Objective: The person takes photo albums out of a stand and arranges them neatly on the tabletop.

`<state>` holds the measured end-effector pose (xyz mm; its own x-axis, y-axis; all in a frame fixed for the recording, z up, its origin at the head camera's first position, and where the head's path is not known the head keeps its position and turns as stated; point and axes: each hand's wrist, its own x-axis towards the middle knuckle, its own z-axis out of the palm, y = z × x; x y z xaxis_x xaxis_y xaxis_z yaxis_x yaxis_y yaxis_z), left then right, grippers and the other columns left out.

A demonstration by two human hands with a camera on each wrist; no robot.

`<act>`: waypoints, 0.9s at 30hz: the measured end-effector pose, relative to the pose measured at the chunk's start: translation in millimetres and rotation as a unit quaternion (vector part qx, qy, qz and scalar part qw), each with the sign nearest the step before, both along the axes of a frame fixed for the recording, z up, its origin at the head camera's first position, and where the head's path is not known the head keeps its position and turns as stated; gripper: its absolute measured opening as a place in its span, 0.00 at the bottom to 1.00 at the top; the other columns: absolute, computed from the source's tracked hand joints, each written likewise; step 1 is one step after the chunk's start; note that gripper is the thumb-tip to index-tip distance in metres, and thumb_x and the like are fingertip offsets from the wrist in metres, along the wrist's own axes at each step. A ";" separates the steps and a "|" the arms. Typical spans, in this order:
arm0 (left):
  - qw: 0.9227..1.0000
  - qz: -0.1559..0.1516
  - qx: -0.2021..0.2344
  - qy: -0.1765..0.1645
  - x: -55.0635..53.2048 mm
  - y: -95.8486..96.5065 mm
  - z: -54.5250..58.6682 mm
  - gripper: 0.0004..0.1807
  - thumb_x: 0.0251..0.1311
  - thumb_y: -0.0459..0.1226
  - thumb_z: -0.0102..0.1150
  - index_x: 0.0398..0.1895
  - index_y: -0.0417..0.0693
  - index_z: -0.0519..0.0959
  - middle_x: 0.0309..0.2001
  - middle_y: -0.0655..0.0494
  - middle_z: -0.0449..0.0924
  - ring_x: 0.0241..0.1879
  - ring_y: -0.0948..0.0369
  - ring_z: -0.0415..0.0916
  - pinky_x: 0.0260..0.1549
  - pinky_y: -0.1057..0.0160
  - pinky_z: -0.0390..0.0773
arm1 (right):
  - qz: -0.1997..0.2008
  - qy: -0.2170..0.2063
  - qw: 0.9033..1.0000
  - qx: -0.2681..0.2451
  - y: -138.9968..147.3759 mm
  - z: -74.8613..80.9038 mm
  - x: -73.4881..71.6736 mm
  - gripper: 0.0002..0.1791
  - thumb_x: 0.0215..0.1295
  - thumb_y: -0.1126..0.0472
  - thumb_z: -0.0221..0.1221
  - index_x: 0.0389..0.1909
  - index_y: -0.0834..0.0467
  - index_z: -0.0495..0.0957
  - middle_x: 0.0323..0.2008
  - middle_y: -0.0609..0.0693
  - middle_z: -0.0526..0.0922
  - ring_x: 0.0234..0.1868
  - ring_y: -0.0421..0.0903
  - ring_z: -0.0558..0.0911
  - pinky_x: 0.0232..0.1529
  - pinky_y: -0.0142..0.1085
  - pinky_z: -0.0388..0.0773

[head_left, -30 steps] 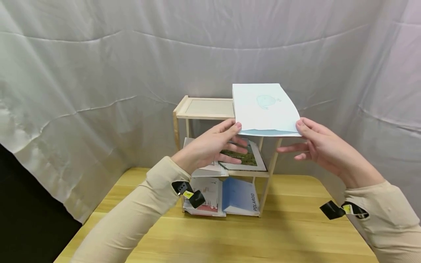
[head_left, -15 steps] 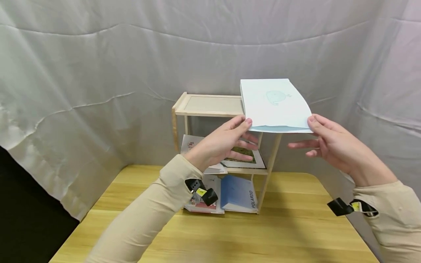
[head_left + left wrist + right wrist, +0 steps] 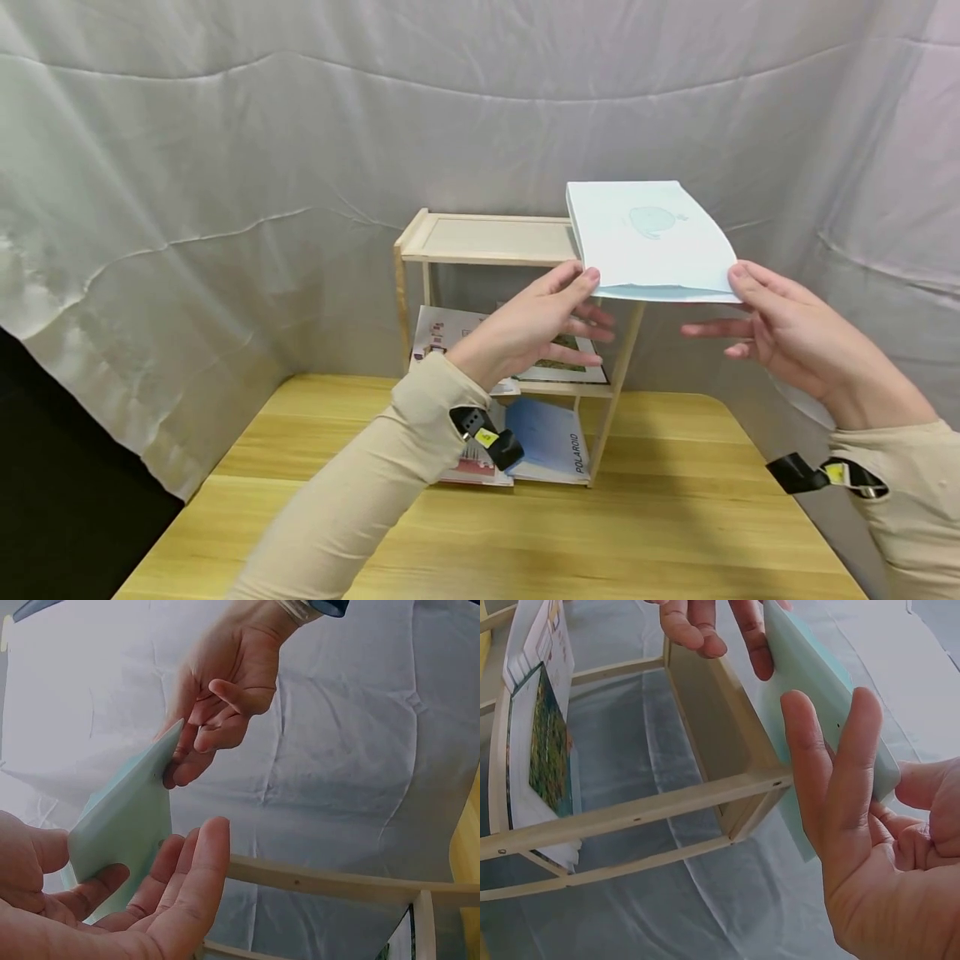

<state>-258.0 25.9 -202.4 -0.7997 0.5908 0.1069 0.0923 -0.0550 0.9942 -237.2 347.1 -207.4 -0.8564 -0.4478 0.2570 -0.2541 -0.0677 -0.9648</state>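
A thin white booklet [image 3: 660, 237] with a pale blue whale-like drawing on its cover is held level above the right end of the wooden shelf [image 3: 495, 237]. At its near left corner my left hand [image 3: 536, 321] pinches it, thumb on top and fingers beneath. My right hand [image 3: 802, 333] pinches the near right corner the same way, its lower fingers spread below. From underneath, the left wrist view shows the booklet's pale green-blue underside [image 3: 127, 825] between both hands. In the right wrist view, the booklet [image 3: 810, 682] overlaps the shelf's top corner.
On the middle shelf lie white booklets [image 3: 442, 325] and a book with a green landscape picture [image 3: 562, 358]. The bottom shelf holds a blue book marked POLAROID [image 3: 543, 442] and a red-and-white one [image 3: 476, 467]. The shelf stands on a wooden table [image 3: 637, 533] before a grey curtain [image 3: 337, 150].
Both hands have carried the booklet to the right, uncovering more of the shelf's top board. The books on the lower shelves have stayed in place.
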 end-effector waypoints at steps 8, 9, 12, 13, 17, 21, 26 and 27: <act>1.000 -0.010 0.006 -0.005 -1.4 11.4 -1.7 0.15 0.85 0.53 0.44 0.53 0.54 0.72 0.48 0.47 0.84 0.57 0.45 0.86 0.48 0.46 0.92 | 0.006 -0.010 1.000 -0.018 11.5 -1.7 3.3 0.23 0.91 0.56 0.34 0.73 0.45 0.73 0.61 0.44 0.89 0.53 0.47 0.92 0.30 0.31 0.84; 1.000 -0.011 0.007 -0.006 -1.6 12.8 -2.0 0.14 0.85 0.53 0.44 0.53 0.54 0.72 0.48 0.46 0.83 0.59 0.43 0.85 0.48 0.46 0.92 | 0.006 -0.011 1.000 -0.021 13.1 -2.2 3.7 0.24 0.91 0.56 0.33 0.73 0.45 0.73 0.61 0.44 0.89 0.53 0.47 0.92 0.30 0.31 0.84; 1.000 -0.014 0.009 -0.007 -1.3 17.3 -3.1 0.14 0.85 0.52 0.44 0.53 0.55 0.72 0.51 0.43 0.82 0.64 0.38 0.81 0.50 0.45 0.91 | 0.008 -0.011 1.000 -0.028 17.7 -4.2 4.9 0.24 0.91 0.57 0.33 0.73 0.45 0.73 0.60 0.45 0.89 0.53 0.48 0.92 0.31 0.30 0.85; 1.000 -0.015 0.011 -0.008 -0.9 19.3 -3.6 0.14 0.85 0.52 0.44 0.53 0.55 0.72 0.52 0.41 0.82 0.64 0.37 0.81 0.51 0.43 0.91 | 0.009 -0.012 0.999 -0.031 19.4 -4.9 5.6 0.24 0.91 0.57 0.33 0.72 0.46 0.73 0.60 0.46 0.90 0.53 0.48 0.92 0.31 0.30 0.86; 1.000 -0.022 0.018 -0.007 1.6 29.3 -5.7 0.13 0.85 0.52 0.45 0.52 0.54 0.71 0.54 0.38 0.82 0.54 0.46 0.87 0.53 0.41 0.89 | 0.011 -0.010 0.999 -0.047 28.5 -8.4 9.6 0.24 0.91 0.58 0.32 0.71 0.48 0.74 0.59 0.47 0.90 0.53 0.49 0.93 0.32 0.31 0.87; 0.999 -0.029 0.021 -0.005 6.5 41.3 -6.9 0.13 0.85 0.52 0.45 0.51 0.54 0.71 0.46 0.47 0.84 0.44 0.56 0.86 0.48 0.46 0.92 | 0.032 -0.004 0.997 -0.074 39.8 -11.8 14.1 0.26 0.91 0.60 0.29 0.71 0.51 0.74 0.60 0.50 0.90 0.54 0.50 0.92 0.33 0.33 0.88; 0.999 -0.029 0.019 -0.005 12.4 55.8 -8.8 0.13 0.85 0.51 0.45 0.51 0.54 0.71 0.43 0.49 0.84 0.44 0.55 0.87 0.44 0.50 0.93 | 0.065 0.000 0.993 -0.103 52.2 -16.7 20.2 0.29 0.90 0.62 0.26 0.74 0.54 0.73 0.63 0.53 0.88 0.56 0.52 0.91 0.35 0.33 0.89; 0.999 -0.029 0.017 -0.006 13.4 58.5 -9.2 0.13 0.86 0.51 0.45 0.51 0.54 0.71 0.43 0.49 0.83 0.46 0.53 0.88 0.44 0.50 0.93 | 0.069 0.000 0.992 -0.109 54.8 -17.8 21.4 0.29 0.90 0.62 0.26 0.74 0.54 0.73 0.63 0.54 0.88 0.57 0.52 0.91 0.35 0.33 0.89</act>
